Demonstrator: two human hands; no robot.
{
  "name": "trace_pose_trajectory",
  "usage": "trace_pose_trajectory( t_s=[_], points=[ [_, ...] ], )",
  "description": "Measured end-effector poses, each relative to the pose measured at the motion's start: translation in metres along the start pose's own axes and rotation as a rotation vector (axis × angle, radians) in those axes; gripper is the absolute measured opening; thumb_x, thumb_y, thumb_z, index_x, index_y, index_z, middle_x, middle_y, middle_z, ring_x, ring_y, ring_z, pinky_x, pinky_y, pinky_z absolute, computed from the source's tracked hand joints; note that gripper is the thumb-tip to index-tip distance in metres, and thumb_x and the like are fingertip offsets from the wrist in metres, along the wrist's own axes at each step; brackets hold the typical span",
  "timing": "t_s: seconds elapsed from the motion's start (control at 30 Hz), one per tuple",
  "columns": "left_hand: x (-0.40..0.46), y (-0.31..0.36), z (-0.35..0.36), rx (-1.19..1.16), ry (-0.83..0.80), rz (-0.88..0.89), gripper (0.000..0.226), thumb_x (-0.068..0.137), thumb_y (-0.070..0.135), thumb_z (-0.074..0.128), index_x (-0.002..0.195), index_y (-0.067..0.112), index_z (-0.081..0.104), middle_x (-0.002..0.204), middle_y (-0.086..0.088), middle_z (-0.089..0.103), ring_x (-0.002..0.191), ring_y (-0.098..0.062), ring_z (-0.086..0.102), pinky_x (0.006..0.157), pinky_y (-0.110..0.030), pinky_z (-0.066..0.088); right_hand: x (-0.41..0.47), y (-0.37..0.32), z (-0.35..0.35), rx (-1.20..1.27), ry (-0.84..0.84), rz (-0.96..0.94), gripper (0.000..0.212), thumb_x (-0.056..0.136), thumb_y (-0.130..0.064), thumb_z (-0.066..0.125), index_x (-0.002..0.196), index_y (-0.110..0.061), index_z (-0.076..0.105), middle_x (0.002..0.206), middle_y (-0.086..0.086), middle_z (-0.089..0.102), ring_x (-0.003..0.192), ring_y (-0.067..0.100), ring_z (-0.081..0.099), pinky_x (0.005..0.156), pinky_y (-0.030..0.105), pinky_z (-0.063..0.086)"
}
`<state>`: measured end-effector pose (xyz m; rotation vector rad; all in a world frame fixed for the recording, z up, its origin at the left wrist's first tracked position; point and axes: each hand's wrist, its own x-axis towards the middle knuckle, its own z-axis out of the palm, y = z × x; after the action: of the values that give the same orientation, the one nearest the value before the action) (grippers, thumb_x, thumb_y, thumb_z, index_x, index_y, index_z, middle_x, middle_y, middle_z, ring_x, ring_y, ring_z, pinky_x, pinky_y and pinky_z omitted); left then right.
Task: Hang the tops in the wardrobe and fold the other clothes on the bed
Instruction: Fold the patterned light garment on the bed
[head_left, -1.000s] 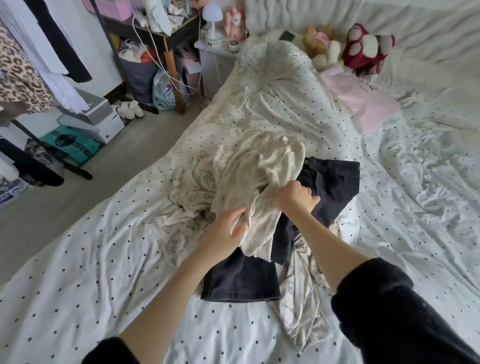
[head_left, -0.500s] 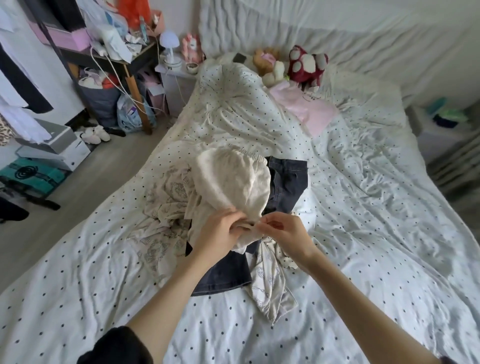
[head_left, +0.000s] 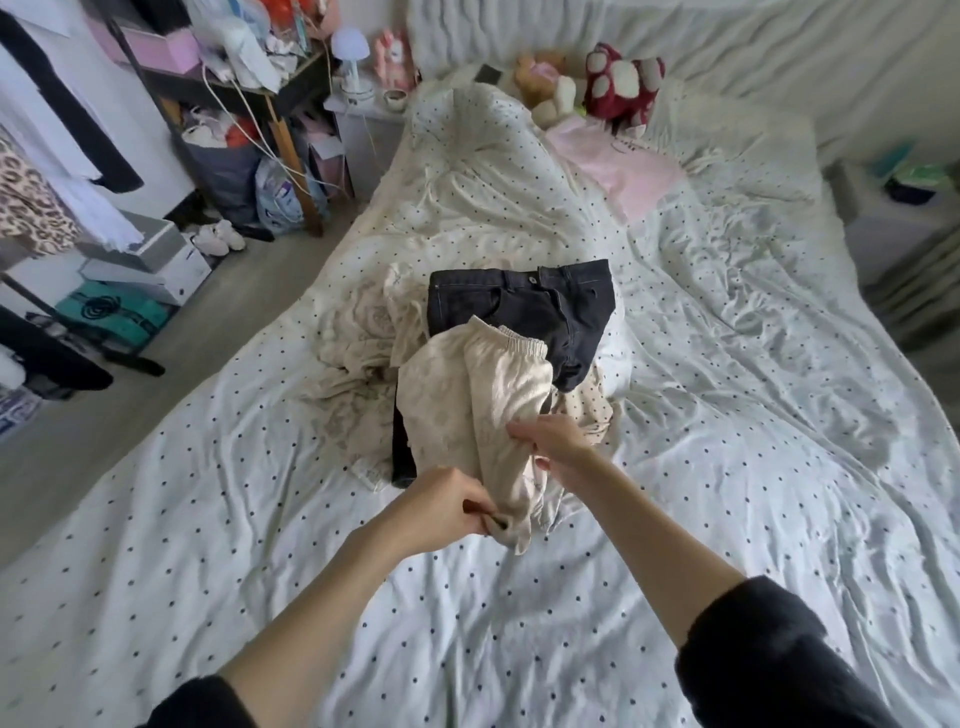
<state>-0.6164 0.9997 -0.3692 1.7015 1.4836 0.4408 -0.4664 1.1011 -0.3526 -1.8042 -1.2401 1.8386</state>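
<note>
While both hands work above the dotted bed sheet (head_left: 218, 519), the cream trousers (head_left: 470, 410) hang between them, lifted off the pile. Left hand (head_left: 444, 506): fingers curled, pinching the lower end of the cream fabric against the thumb; a bunched corner of cloth pokes out just right of the knuckles. Right hand (head_left: 553, 441): fingertips closed on a fold of the same garment, higher and farther from the body than the left hand's pinch; how many fingers take part cannot be told, since the cloth hides some of them. Beyond the right fingertips, the elastic waistband of the trousers droops over dark denim jeans (head_left: 540, 312), which lie flat on the bed with the button facing up. To the left of and beyond the left fingers, a rumpled cream patterned garment (head_left: 358, 332) lies on the sheet, partly under the jeans. Far beyond both hands, at the head of the bed, a pink garment (head_left: 618, 166) lies near a group of soft toys (head_left: 618, 85). Well left of the left hand, clothes hang on a rack (head_left: 31, 208) over the floor. Black sleeves are pushed up on both forearms.
</note>
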Motion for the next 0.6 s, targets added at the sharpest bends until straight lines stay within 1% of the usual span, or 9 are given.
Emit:
trace_pose_trajectory(
  t_s=[0.07,0.13,0.2,0.27,0.3,0.37,0.47,0.53,0.6],
  points=[
    [-0.008,-0.005,0.0,-0.055,-0.019,-0.034,0.012,0.083,0.019,0.07,0.094,0.02,0.076,0.082,0.017,0.069,0.077,0.005,0.061,0.072,-0.017,0.048,-0.005,-0.001,0.004,-0.067,0.105,-0.1,0.024,0.085,-0.01,0.065,0.065,-0.001,0.055,0.062,0.005,0.051,0.053,0.011,0.044,0.046,0.017,0.037],
    [-0.016,-0.008,-0.008,-0.089,0.004,-0.09,0.02,0.09,0.015,0.061,0.105,0.022,0.072,0.103,0.01,0.07,0.094,0.001,0.062,0.087,-0.02,0.049,-0.018,0.0,0.003,-0.113,0.142,-0.214,0.03,0.083,-0.011,0.067,0.077,0.017,0.059,0.071,0.016,0.058,0.065,0.019,0.054,0.06,0.031,0.049],
    [-0.018,-0.005,-0.022,-0.049,0.142,-0.084,0.031,0.094,0.01,0.053,0.119,0.024,0.064,0.118,0.011,0.061,0.102,-0.007,0.061,0.092,-0.025,0.048,-0.036,0.003,-0.004,-0.193,0.141,-0.293,0.035,0.082,-0.013,0.07,0.088,0.021,0.061,0.083,0.031,0.065,0.075,0.024,0.061,0.077,0.048,0.053],
    [-0.013,0.004,-0.035,0.033,0.256,-0.043,0.045,0.095,0.008,0.05,0.135,0.028,0.048,0.134,0.009,0.047,0.112,-0.015,0.056,0.098,-0.028,0.044,-0.058,0.012,-0.014,-0.309,0.125,-0.351,0.027,0.081,-0.014,0.073,0.069,0.009,0.065,0.071,0.024,0.065,0.062,0.018,0.054,0.062,0.032,0.052],
    [-0.007,0.01,-0.04,0.084,0.262,-0.02,0.053,0.095,0.008,0.049,0.142,0.03,0.037,0.144,0.007,0.037,0.125,-0.015,0.046,0.105,-0.03,0.037,-0.067,0.017,-0.018,-0.371,0.108,-0.365,0.032,0.08,-0.015,0.073,0.055,-0.002,0.06,0.058,0.013,0.058,0.054,0.013,0.046,0.052,0.021,0.043],
    [0.007,0.023,-0.039,0.229,0.214,0.015,0.064,0.095,0.008,0.047,0.148,0.032,0.02,0.155,0.006,0.017,0.141,-0.014,0.021,0.113,-0.035,0.023,-0.087,0.033,-0.025,-0.52,0.078,-0.4,0.038,0.081,-0.019,0.073,0.051,-0.012,0.051,0.054,0.0,0.049,0.049,0.012,0.039,0.047,0.014,0.034],
    [0.028,0.036,-0.016,0.41,0.078,0.003,0.061,0.098,0.017,0.041,0.15,0.031,0.012,0.158,0.002,0.007,0.144,-0.018,0.007,0.116,-0.042,0.017,-0.106,0.064,-0.039,-0.697,0.093,-0.439,0.018,0.08,-0.024,0.074,0.081,-0.007,0.069,0.084,0.005,0.067,0.077,0.022,0.061,0.074,0.029,0.049],
    [0.036,0.034,0.011,0.444,-0.034,-0.123,0.063,0.098,0.025,0.042,0.151,0.028,0.006,0.159,-0.004,0.002,0.145,-0.023,0.003,0.115,-0.048,0.014,-0.113,0.089,-0.053,-0.803,0.122,-0.43,0.024,0.081,-0.03,0.071,0.091,-0.008,0.069,0.098,0.002,0.066,0.093,0.02,0.057,0.087,0.033,0.042],
    [0.037,0.022,0.035,0.423,-0.102,-0.269,0.072,0.096,0.031,0.048,0.151,0.025,0.002,0.158,-0.008,0.001,0.145,-0.029,0.002,0.115,-0.047,0.013,-0.119,0.113,-0.07,-0.938,0.151,-0.418,0.025,0.083,-0.035,0.068,0.092,-0.012,0.069,0.103,-0.004,0.062,0.102,0.015,0.049,0.089,0.031,0.032]
  ],
)
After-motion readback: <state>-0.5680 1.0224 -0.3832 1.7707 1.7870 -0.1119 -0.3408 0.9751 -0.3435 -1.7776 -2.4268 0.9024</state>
